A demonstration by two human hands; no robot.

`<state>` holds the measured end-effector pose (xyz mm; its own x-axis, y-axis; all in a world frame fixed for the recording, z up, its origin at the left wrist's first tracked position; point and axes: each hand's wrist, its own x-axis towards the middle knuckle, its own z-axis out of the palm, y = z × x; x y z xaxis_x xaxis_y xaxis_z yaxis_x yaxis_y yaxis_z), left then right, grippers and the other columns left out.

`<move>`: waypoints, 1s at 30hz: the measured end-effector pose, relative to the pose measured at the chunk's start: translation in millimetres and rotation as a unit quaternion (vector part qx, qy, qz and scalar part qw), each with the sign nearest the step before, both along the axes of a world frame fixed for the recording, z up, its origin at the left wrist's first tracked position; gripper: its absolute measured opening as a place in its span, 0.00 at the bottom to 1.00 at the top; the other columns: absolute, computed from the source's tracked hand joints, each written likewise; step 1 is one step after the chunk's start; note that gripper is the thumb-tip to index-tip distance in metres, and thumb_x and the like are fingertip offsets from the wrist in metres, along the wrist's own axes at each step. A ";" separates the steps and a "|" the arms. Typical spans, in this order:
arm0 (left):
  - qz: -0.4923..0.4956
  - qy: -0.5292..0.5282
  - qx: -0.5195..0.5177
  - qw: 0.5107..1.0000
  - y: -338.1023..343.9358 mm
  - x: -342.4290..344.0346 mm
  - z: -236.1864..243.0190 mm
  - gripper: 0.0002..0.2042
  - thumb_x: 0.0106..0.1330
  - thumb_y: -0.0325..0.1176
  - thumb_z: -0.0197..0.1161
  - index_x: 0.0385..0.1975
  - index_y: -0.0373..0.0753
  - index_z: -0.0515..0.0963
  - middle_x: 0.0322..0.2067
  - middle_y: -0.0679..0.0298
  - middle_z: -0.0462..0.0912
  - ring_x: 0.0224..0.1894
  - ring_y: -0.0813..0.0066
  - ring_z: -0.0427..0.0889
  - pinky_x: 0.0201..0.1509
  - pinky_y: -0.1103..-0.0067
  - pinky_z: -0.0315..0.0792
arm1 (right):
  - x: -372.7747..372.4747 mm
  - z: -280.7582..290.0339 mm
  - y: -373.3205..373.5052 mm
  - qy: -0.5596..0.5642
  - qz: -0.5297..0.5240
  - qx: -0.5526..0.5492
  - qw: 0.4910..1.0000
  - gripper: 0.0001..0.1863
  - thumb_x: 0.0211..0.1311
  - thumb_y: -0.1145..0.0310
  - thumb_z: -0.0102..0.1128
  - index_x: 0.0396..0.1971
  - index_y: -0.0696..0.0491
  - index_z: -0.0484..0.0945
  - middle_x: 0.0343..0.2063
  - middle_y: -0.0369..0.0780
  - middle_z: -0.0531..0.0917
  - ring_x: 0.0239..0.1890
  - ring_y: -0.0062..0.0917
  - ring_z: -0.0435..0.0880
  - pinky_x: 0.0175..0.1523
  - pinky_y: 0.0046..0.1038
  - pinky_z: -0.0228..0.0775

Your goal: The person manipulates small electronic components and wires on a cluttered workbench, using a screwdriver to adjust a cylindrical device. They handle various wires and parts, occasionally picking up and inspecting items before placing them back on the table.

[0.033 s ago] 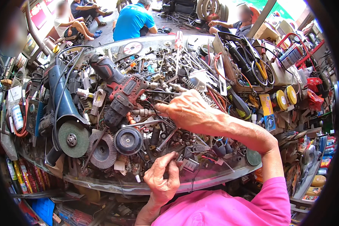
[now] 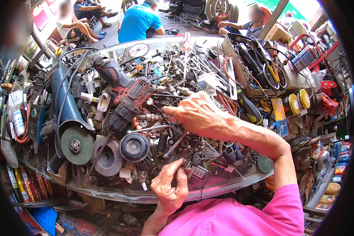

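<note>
My right hand [image 2: 202, 115] reaches over the heap of loose metal parts [image 2: 177, 74], back of the hand up. Its index finger stretches left, close to a metal rod fitting [image 2: 149, 117]; the other fingers are largely hidden beneath the hand. Near the front edge, my left hand [image 2: 170, 185] is closed, thumb and fingertips pressed together. Whatever small thing it may pinch is too hidden to name. Just beyond it lies a T-shaped metal wrench [image 2: 174, 145]. A red and black cordless drill [image 2: 131, 94] rests left of my right hand.
A blue angle grinder [image 2: 67, 98] with a green disc, a flap disc [image 2: 107, 156] and a round black pad [image 2: 134, 146] cover the left side. A tool box [image 2: 244, 74] holding pliers stands back right. Glass tabletop [image 2: 118, 194] curves along the front. Several people sit beyond.
My right hand has shifted very slightly over the parts, its knuckles a touch higher. My left hand stays in place with the same pinch.
</note>
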<state>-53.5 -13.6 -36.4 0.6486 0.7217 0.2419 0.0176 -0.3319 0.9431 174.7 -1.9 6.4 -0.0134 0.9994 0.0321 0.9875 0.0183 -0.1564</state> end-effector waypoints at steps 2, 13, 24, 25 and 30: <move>0.006 -0.005 0.001 1.000 0.5 -0.4 -1.9 0.09 0.67 0.18 0.56 0.45 0.29 0.79 0.37 0.56 0.85 0.31 0.71 0.88 0.28 0.83 0.81 | 1.8 3.2 2.3 -0.014 -0.001 0.007 1.000 0.09 0.60 0.71 0.56 0.41 0.49 0.79 0.16 0.42 0.79 0.22 0.36 0.83 0.24 0.40 0.65; 0.017 0.004 0.002 1.000 1.9 -0.3 -1.7 0.10 0.67 0.16 0.56 0.45 0.29 0.79 0.36 0.56 0.85 0.29 0.73 0.88 0.26 0.83 0.79 | -7.3 9.5 2.0 0.043 0.030 -0.058 0.997 0.19 0.55 0.73 0.56 0.49 0.53 0.78 0.16 0.44 0.78 0.19 0.39 0.81 0.22 0.40 0.65; 0.014 0.011 0.027 0.999 2.5 3.4 1.7 0.10 0.66 0.16 0.56 0.45 0.30 0.80 0.35 0.57 0.85 0.27 0.74 0.87 0.26 0.83 0.78 | -7.1 2.4 -8.6 0.052 -0.002 -0.055 0.997 0.26 0.53 0.73 0.57 0.56 0.53 0.74 0.16 0.43 0.79 0.21 0.38 0.82 0.24 0.41 0.66; 0.015 0.010 0.021 1.000 2.4 3.4 1.7 0.10 0.66 0.16 0.56 0.45 0.30 0.80 0.35 0.57 0.85 0.28 0.74 0.87 0.27 0.83 0.78 | -8.6 4.0 -8.1 0.049 -0.005 -0.055 0.997 0.24 0.53 0.73 0.58 0.54 0.53 0.76 0.17 0.44 0.79 0.21 0.38 0.83 0.24 0.41 0.67; 0.009 0.010 0.018 1.000 2.5 2.9 -0.8 0.10 0.67 0.16 0.56 0.45 0.30 0.80 0.36 0.57 0.85 0.28 0.75 0.87 0.26 0.84 0.78 | -4.5 7.2 -6.5 0.021 0.000 -0.073 0.997 0.16 0.51 0.73 0.59 0.42 0.53 0.79 0.18 0.44 0.81 0.24 0.40 0.84 0.27 0.41 0.69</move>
<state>-50.6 -11.1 -37.2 0.6406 0.7240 0.2560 0.0417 -0.3656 0.9298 170.3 -8.4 13.5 -0.0145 0.9934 -0.1142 0.9802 -0.0085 -0.1981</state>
